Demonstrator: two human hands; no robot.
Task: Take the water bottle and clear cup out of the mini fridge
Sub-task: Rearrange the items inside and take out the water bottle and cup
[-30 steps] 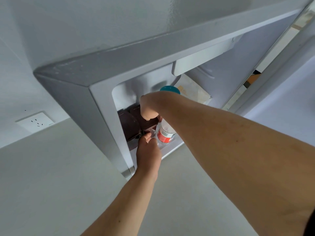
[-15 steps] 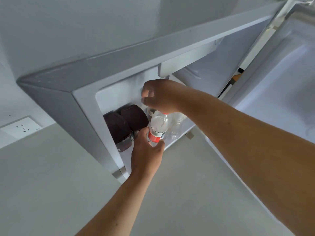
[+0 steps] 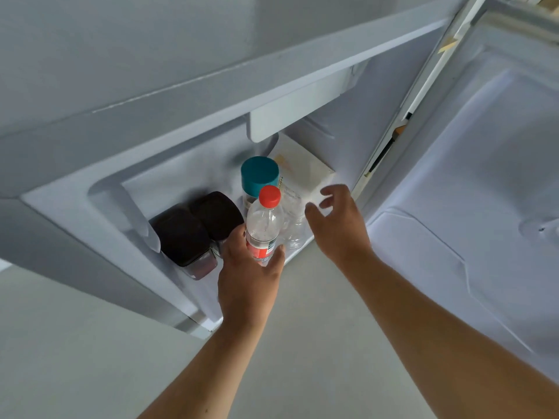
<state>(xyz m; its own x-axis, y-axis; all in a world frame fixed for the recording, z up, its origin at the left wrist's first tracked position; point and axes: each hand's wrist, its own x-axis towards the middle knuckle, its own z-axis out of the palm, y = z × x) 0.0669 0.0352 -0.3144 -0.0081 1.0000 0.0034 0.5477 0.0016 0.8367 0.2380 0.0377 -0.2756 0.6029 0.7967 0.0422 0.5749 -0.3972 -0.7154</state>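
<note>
Inspecting: we look down into the open mini fridge (image 3: 169, 189); its door (image 3: 490, 182) is swung out on the right.
Water bottle: we find the water bottle (image 3: 262, 228), red cap and red label, upright at the near edge of the fridge floor, still inside.
Left hand: we note the left hand (image 3: 246, 285) wrapped around the bottle's lower half, fingers (image 3: 276, 257) closed on the label.
Right hand: we see the right hand (image 3: 338, 222) spread and holding nothing, fingers apart, just right of the bottle.
Clear cup: we make out the clear cup (image 3: 294, 219) between bottle and right hand, inside the fridge; we cannot tell whether the hand touches it.
Other contents: we record a teal-lidded jar (image 3: 259, 173) behind the bottle, two dark containers (image 3: 196, 231) to the left, and a pale box (image 3: 302, 167) at the far right.
</note>
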